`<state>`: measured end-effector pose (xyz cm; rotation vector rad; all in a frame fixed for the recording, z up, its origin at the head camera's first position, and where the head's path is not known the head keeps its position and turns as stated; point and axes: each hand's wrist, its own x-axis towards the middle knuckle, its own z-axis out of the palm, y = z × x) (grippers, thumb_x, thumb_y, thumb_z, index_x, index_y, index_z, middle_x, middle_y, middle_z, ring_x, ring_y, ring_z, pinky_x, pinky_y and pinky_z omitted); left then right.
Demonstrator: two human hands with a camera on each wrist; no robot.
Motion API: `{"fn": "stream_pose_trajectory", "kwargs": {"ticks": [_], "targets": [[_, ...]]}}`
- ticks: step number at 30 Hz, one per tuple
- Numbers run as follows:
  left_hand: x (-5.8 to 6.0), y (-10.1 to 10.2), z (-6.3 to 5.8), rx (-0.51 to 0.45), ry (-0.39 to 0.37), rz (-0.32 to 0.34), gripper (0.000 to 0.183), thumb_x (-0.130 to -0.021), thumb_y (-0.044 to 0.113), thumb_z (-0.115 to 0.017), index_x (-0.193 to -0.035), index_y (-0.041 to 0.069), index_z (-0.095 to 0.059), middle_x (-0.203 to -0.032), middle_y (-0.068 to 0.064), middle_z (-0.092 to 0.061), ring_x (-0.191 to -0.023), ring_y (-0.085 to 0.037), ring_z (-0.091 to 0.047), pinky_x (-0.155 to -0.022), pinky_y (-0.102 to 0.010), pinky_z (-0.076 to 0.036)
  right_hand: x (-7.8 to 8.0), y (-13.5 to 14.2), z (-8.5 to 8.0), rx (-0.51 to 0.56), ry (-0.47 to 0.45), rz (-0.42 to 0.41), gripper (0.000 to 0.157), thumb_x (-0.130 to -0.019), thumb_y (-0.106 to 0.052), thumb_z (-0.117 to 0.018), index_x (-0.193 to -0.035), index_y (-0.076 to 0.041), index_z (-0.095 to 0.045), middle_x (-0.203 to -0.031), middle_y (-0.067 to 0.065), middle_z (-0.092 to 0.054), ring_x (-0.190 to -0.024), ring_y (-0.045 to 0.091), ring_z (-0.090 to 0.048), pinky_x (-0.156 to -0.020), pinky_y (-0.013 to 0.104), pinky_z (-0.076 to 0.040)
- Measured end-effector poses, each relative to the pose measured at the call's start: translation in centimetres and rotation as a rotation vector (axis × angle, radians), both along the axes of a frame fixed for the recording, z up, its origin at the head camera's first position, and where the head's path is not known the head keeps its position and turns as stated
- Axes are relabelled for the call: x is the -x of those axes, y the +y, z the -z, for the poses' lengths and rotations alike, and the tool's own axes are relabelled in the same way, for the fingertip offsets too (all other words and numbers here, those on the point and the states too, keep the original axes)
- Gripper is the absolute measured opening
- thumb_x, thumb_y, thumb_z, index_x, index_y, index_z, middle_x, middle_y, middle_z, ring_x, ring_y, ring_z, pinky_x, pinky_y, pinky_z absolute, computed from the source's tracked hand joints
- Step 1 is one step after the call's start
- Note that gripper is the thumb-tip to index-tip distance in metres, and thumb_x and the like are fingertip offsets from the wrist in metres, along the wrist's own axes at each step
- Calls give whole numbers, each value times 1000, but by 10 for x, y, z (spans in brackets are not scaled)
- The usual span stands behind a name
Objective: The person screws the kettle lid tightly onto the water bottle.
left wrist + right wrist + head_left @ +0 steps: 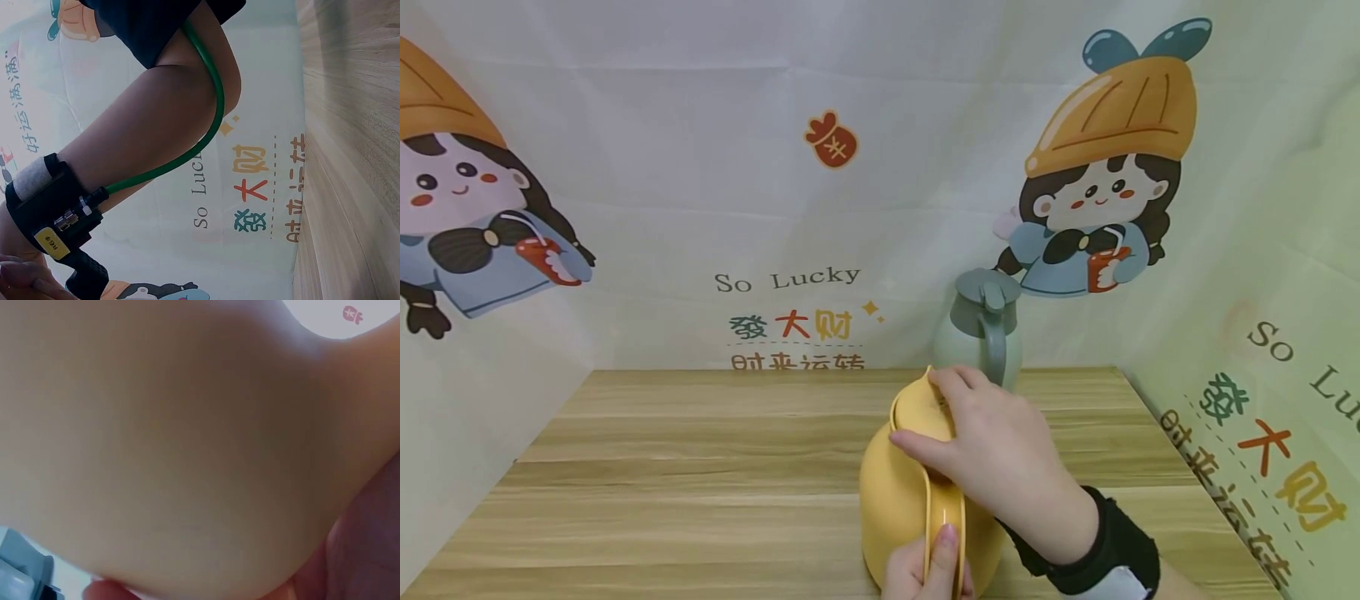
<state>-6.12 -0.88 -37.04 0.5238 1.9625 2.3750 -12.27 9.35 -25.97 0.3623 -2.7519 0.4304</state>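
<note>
A yellow thermos jug stands at the near middle of the table. My left hand grips its handle low down, with the thumb laid along the outer face. Over the top, my right hand holds the lid, thumb on the near side and fingers on the far side. A large blurred tan surface fills most of the right wrist view, with fingertips at its lower edge. In the left wrist view the right forearm crosses, and the jug is out of sight.
Behind the yellow jug, a grey-green thermos jug stands near the back edge of the wooden table. A printed cloth hangs behind and along the sides. A black strap and a green cable are on the right arm.
</note>
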Motion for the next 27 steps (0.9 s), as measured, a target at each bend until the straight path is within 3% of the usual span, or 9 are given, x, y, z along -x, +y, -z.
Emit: {"fn": "stream_pose_trajectory", "kwargs": {"ticks": [8, 12, 16, 19, 24, 27], "targets": [[0, 0, 0, -1, -67, -7, 52, -100, 18, -39, -57, -8, -50, -43, -13, -43, -40, -1, -39, -39, -12, -30, -3, -7, 1, -39, 62, 50, 67, -78, -65, -54, -116, -10, -55, -106, 8, -56, -73, 29, -59, -60, 43, -49], [0, 1, 0, -11, -1, -9, 51, -100, 13, -37, -55, -7, -50, -44, -22, -41, -41, 1, -38, -39, -9, -30, -4, 0, -1, -10, 14, 16, 72, -78, -71, -50, -121, -13, -53, -113, 7, -56, -84, 29, -59, -66, 44, -49], [-1, 1, 0, -24, 55, -3, 50, -100, 9, -36, -55, -7, -49, -45, -25, -40, -41, 2, -37, -40, -8, -30, 0, 16, -6, 52, -60, -74, 77, -76, -76, -46, -125, -17, -52, -121, 3, -54, -103, 27, -54, -80, 46, -46], [-1, 1, 0, -21, 65, -4, 49, -100, 9, -36, -56, -7, -50, -46, -25, -41, -42, 2, -37, -40, -8, -30, 8, 32, -10, 107, -63, -260, 69, -76, -68, -56, -124, -19, -53, -126, 0, -51, -117, 23, -44, -92, 48, -38], [-1, 1, 0, -16, 70, -15, 48, -100, 8, -36, -56, -7, -50, -46, -25, -42, -43, 2, -39, -41, -8, -31, 36, 48, -12, 213, -91, -751, 57, -76, -35, -75, -126, -20, -51, -135, -4, -43, -131, 20, -24, -104, 47, -23], [-1, 1, 0, -28, 83, -8, 48, -100, 8, -36, -56, -7, -50, -46, -26, -42, -42, 2, -39, -40, -7, -31, 50, 52, -9, 293, -178, -927, 61, -73, -24, -78, -127, -20, -51, -134, -5, -44, -132, 21, -22, -105, 45, -22]]}}
